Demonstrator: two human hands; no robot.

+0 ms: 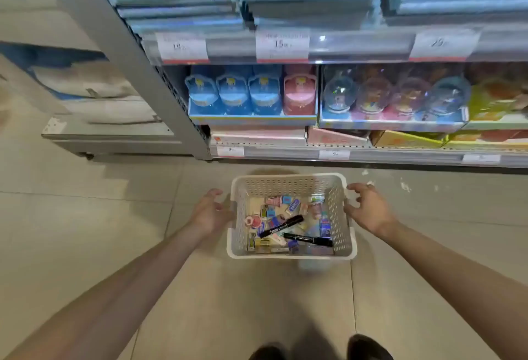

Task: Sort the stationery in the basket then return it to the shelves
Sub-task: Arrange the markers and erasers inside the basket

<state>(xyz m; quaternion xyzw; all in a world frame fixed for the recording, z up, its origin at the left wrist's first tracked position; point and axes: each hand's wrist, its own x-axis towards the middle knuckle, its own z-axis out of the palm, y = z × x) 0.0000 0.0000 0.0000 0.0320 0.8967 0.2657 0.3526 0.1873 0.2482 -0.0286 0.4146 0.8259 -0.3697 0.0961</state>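
Note:
A white perforated basket (pixel 291 185) sits low over the tiled floor in front of the shelves. Inside lie two black markers (pixel 281 225), a small red tape roll (pixel 253 221) and several small erasers and packets. My left hand (pixel 210 212) is at the basket's left side, fingers loosely spread by the side handle. My right hand (pixel 368 209) is at the right rim, fingers loosely curved with the thumb close to the wall. Neither hand plainly grips the basket.
The shelf unit (pixel 371 153) stands just behind the basket, with blue and pink boxed items, globe-shaped toys and price tags. Stacked blue packs fill the upper shelf (pixel 311 48). A grey upright post (pixel 160 96) is at the left. My shoes (pixel 368 348) show at the bottom.

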